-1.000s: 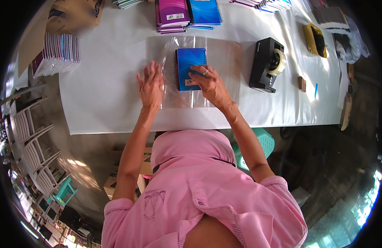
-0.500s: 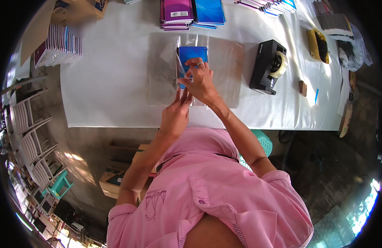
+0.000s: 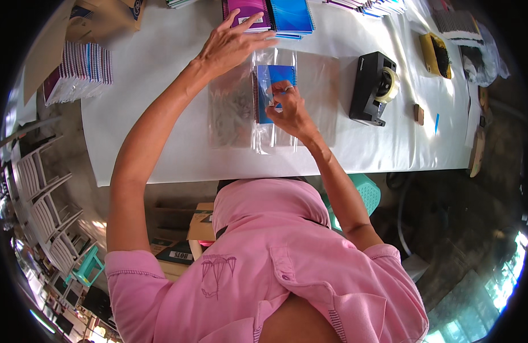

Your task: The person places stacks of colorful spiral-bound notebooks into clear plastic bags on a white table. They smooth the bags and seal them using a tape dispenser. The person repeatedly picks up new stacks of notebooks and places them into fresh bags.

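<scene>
Swinging away from the notebook's near edge, where it was working half a second ago, the left hand [image 3: 232,47] is now reaching over the far stacks, while the right hand [image 3: 289,108] is staying on the blue notebook [image 3: 279,73].

From the head view, the left fingers are spreading loosely and gripping nothing; they are overlapping the purple notebook [image 3: 253,6], though whether they are touching it is not showing. The right fingers are curling on the blue cover with the thumb drawn close; whether they are pinching film or only pressing is impossible to tell. The blue notebook is lying on the clear plastic sheets [image 3: 229,117], near the table's front edge and in front of the stacks.

For good handling, the right hand should be bearing down evenly, keeping the cover square and the film from creeping or wrinkling, and the left wrist should be staying clear of the loose plastic.

Thin, slippery and glossy, the film is catching bright creases around the smooth, rectangular cover; coiled binding is running down its left side. A pale, softly rippling tablecloth [image 3: 155,143] is lying underneath, and a black, blocky tape dispenser [image 3: 362,86] is standing to the right.
</scene>
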Tool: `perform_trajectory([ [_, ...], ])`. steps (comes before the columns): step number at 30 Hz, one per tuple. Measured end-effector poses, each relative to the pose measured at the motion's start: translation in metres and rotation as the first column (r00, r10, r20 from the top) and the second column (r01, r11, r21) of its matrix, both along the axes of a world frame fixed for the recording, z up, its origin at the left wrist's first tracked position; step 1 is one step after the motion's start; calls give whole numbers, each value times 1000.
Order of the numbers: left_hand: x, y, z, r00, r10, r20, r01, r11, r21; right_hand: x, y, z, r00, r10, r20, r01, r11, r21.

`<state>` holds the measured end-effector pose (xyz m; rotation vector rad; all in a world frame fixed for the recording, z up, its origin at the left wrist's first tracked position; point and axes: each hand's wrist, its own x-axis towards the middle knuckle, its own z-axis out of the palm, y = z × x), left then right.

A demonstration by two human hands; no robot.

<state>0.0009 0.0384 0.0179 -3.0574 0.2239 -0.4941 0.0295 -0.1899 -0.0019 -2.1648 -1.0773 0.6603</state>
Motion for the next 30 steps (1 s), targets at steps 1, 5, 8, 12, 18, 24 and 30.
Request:
perform_trajectory([
  [1, 0, -4, 4, 996, 63, 61, -46, 968, -248, -1, 1, 2, 1000, 3, 13, -3, 1000, -15],
  [5, -24, -69, -14, 899, 434, 52, -155, 428, -890, 6, 0, -6, 995, -71, -64, 75, 995, 62],
  [8, -62, -122, -48, 871, 388, -302, -341, 34, -939, -2, 3, -9, 980, -133, -151, 152, 981, 121],
  [12, -60, -132, -59, 872, 351, -342, -348, -48, -936, -12, 11, -11, 980, -199, -6, 199, 977, 80],
  [18, -69, -115, -43, 675, 302, -673, -619, -264, -740, -3, 4, -9, 977, -178, -118, 188, 978, 87],
  [24, -72, -126, -40, 751, 397, -528, -413, -341, -844, -5, 6, -4, 974, -198, -111, 203, 979, 32],
  [30, -61, -132, -65, 748, 428, -507, -463, -211, -861, 0, -1, 4, 991, -55, -121, 56, 998, 2],
])
